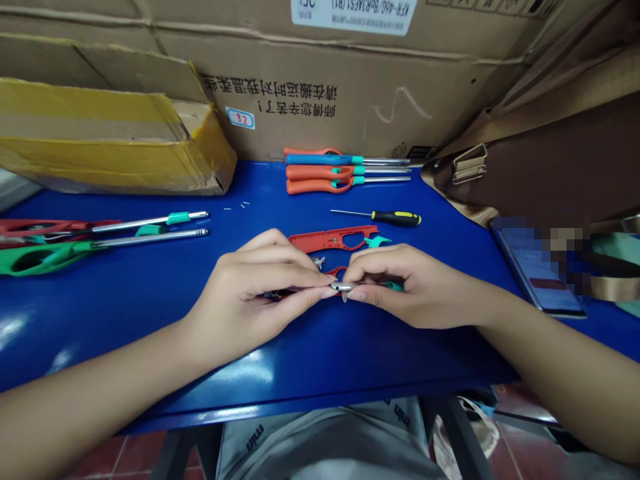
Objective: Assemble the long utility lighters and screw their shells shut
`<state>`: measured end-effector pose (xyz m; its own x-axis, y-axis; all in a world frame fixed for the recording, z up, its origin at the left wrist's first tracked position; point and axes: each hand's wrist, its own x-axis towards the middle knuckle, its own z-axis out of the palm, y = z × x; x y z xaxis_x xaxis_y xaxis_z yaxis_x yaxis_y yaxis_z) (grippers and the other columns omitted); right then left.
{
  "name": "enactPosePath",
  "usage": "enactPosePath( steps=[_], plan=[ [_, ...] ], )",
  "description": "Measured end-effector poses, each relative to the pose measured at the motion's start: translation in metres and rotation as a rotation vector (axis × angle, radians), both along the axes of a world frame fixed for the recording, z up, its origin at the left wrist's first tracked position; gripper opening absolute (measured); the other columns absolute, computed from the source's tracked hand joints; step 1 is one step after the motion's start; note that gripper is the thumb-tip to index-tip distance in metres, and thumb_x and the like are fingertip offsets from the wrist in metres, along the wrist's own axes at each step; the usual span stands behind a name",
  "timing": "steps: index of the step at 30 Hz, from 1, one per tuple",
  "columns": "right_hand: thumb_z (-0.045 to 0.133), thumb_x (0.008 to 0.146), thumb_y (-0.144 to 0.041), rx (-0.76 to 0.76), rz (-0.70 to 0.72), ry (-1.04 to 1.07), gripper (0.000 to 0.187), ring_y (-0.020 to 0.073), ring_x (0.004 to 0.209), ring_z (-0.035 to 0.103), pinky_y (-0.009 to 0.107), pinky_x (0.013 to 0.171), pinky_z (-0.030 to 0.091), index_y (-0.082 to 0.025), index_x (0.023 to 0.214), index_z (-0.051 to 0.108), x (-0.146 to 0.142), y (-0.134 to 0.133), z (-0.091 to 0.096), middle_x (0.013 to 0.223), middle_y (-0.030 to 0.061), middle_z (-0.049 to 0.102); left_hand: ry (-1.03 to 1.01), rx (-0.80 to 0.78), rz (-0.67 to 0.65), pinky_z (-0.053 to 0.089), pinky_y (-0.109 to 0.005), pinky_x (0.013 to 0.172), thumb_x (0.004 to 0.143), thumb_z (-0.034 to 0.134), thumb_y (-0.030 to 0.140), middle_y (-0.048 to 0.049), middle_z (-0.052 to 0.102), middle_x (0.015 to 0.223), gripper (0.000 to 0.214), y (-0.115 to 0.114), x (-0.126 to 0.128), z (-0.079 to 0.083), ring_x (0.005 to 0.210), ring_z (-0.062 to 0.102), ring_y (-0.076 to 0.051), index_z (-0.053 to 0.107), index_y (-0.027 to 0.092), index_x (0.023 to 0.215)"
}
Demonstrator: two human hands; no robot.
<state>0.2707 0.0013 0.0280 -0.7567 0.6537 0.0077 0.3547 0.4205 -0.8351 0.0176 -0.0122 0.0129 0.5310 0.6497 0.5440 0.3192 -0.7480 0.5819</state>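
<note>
Between my two hands is a short visible stretch of a silver metal lighter tube [342, 287]. The thumb and fingertips of my left hand [267, 273] pinch at its left end. My right hand [400, 283] grips its right part, where a bit of teal plastic shows beneath the fingers. Just beyond the hands lies a red lighter handle half [320, 241], with a teal trigger piece [376, 241] by its right end. Another red handle part [338, 273] and a small metal fitting [319, 263] are partly hidden behind my fingers.
Several orange and blue lighters [320, 172] lie by the cardboard box [360, 73] at the back. A black-and-yellow screwdriver [397, 218] is nearer. Red and green lighters [45, 257] rest at left, beside a taped carton [100, 147]. A phone [540, 267] lies at right.
</note>
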Motion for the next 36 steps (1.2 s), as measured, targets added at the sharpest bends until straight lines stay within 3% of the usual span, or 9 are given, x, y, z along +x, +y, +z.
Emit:
enactPosePath(
  steps=[5,9,11,15,19,23,28,32,36],
  plan=[
    [0.063,0.101,-0.032,0.033,-0.003,-0.039,0.016,0.0137,0.079,0.059,0.027,0.075,0.046,-0.019,0.095,0.069,0.002,0.001,0.003,0.090,0.0012,0.070,0.028,-0.025,-0.017,0.055,-0.034,0.085,0.092,0.078,0.023,-0.0014,0.082,0.096,0.007,0.003,0.000,-0.004,0.088,0.071,-0.018,0.081,0.026,0.098],
    [0.063,0.101,-0.034,0.055,-0.053,-0.057,0.018,0.0132,0.076,0.058,0.026,0.071,0.046,-0.018,0.094,0.068,0.008,0.003,0.010,0.087,0.0010,0.068,0.109,-0.015,0.009,0.056,-0.033,0.090,0.084,0.086,0.039,-0.0064,0.079,0.111,0.045,0.006,-0.003,-0.005,0.098,0.070,-0.020,0.075,0.021,0.124],
    [0.064,0.101,-0.033,0.082,-0.083,-0.022,0.018,0.0128,0.074,0.057,0.025,0.069,0.046,-0.018,0.092,0.067,0.012,0.005,0.013,0.085,0.0010,0.066,0.109,-0.061,0.048,0.057,-0.033,0.093,0.082,0.087,0.044,-0.0073,0.078,0.116,0.053,0.008,-0.004,-0.005,0.103,0.071,-0.022,0.073,0.020,0.127],
    [0.066,0.099,-0.036,0.144,-0.139,-0.019,0.020,0.0141,0.076,0.060,0.025,0.069,0.046,-0.018,0.093,0.068,0.020,0.009,0.019,0.086,0.0026,0.068,-0.030,-0.336,0.123,0.061,-0.030,0.084,0.092,0.074,0.051,-0.0066,0.080,0.112,0.042,0.010,-0.004,-0.001,0.094,0.075,-0.021,0.075,0.020,0.120],
    [0.066,0.098,-0.040,0.179,-0.159,-0.051,0.023,0.0158,0.078,0.062,0.026,0.069,0.046,-0.018,0.092,0.071,0.024,0.011,0.021,0.085,0.0033,0.070,-0.050,-0.535,0.093,0.059,-0.024,0.062,0.104,0.058,0.047,-0.0021,0.081,0.084,0.035,0.012,-0.004,0.004,0.064,0.070,-0.014,0.080,0.020,0.102],
    [0.067,0.097,-0.040,0.201,-0.156,-0.088,0.022,0.0159,0.078,0.062,0.027,0.070,0.047,-0.018,0.094,0.072,0.027,0.013,0.022,0.086,0.0030,0.071,-0.120,-0.612,0.072,0.058,-0.025,0.061,0.101,0.065,0.043,-0.0010,0.077,0.074,0.028,0.012,-0.006,0.005,0.061,0.066,-0.013,0.081,0.020,0.098],
    [0.064,0.099,-0.035,0.178,-0.041,-0.204,0.018,0.0153,0.084,0.065,0.027,0.077,0.048,-0.020,0.097,0.072,0.036,0.016,0.025,0.094,0.0019,0.074,-0.197,-0.783,0.090,0.062,-0.028,0.068,0.093,0.075,0.041,-0.0050,0.081,0.086,0.026,0.012,-0.005,-0.002,0.072,0.074,-0.017,0.083,0.022,0.108],
    [0.060,0.101,-0.033,0.098,0.021,-0.320,0.017,0.0151,0.085,0.066,0.027,0.077,0.048,-0.021,0.098,0.072,0.041,0.016,0.027,0.095,0.0011,0.074,-0.148,-0.728,0.112,0.064,-0.027,0.074,0.085,0.082,0.034,-0.0072,0.083,0.098,0.025,0.011,-0.003,-0.009,0.082,0.077,-0.019,0.082,0.019,0.105],
    [0.060,0.099,-0.030,0.081,0.047,-0.394,0.015,0.0166,0.085,0.066,0.029,0.074,0.047,-0.022,0.096,0.073,0.039,0.015,0.026,0.095,0.0015,0.074,-0.025,-0.465,0.112,0.061,-0.020,0.069,0.089,0.078,0.029,-0.0053,0.081,0.101,0.019,0.009,-0.003,-0.014,0.079,0.075,-0.014,0.083,0.019,0.103]
  ],
)
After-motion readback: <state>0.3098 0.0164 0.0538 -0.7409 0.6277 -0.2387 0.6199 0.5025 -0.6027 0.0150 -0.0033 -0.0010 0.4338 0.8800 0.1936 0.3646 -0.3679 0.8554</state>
